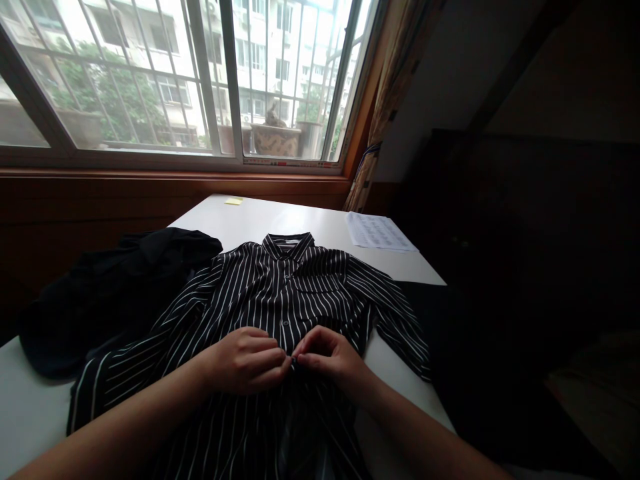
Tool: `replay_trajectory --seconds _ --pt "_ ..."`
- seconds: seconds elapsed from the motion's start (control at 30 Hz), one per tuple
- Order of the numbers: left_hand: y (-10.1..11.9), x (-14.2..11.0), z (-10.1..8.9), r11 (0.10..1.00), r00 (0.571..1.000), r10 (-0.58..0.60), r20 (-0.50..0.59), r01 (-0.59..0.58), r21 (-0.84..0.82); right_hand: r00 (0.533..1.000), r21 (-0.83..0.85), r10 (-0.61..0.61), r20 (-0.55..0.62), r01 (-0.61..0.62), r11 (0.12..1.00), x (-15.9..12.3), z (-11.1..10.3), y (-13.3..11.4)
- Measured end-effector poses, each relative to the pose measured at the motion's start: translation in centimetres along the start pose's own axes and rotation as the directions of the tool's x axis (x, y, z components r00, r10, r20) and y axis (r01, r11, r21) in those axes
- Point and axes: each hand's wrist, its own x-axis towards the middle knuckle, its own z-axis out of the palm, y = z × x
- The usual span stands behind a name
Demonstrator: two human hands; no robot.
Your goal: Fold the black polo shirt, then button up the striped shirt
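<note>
A black shirt (pixel 315 300) with white stripes lies front up on the white table, its collar at the far end and its sleeves spread to both sides. Small buttons run down its middle, and the upper part of the front looks closed. At the front placket, below the visible buttons, my left hand (pixel 247 360) pinches the cloth with curled fingers. My right hand (pixel 330 357) meets it there, thumb and forefinger pressed together on the shirt's edge. Whatever button sits between the fingertips is hidden. Below the hands the shirt front falls apart slightly in shadow.
Dark folded clothing (pixel 115 287) is heaped on the table's left side. Printed paper sheets (pixel 380 232) lie at the far right of the white table (pixel 300 219), and a yellow note (pixel 233 201) near its back edge. Behind stands a barred window (pixel 230 87) beside a tied curtain (pixel 383 100).
</note>
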Motion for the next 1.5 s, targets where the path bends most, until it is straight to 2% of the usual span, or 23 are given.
replay_trajectory --seconds 0.27,0.43,0.87,1.5 --pt "0.08 -0.22 0.30 1.000 0.999 -0.026 -0.020 0.026 -0.007 0.996 -0.138 -0.059 -0.061 0.050 0.989 -0.27 0.02 -0.07" --pt "0.09 -0.13 0.15 1.000 1.000 -0.016 -0.013 0.016 -0.006 0.992 -0.279 -0.126 -0.024 0.114 0.953 -0.43 0.03 -0.30" --pt "0.14 -0.04 0.26 1.000 1.000 -0.020 -0.012 0.020 0.018 0.938 -0.571 -0.343 0.046 0.306 0.762 -0.34 -0.10 -0.13" --pt "0.19 0.36 0.00 0.999 1.000 0.000 -0.011 0.001 0.041 0.847 -0.712 -0.499 0.182 0.464 0.528 -0.62 -0.11 0.27"
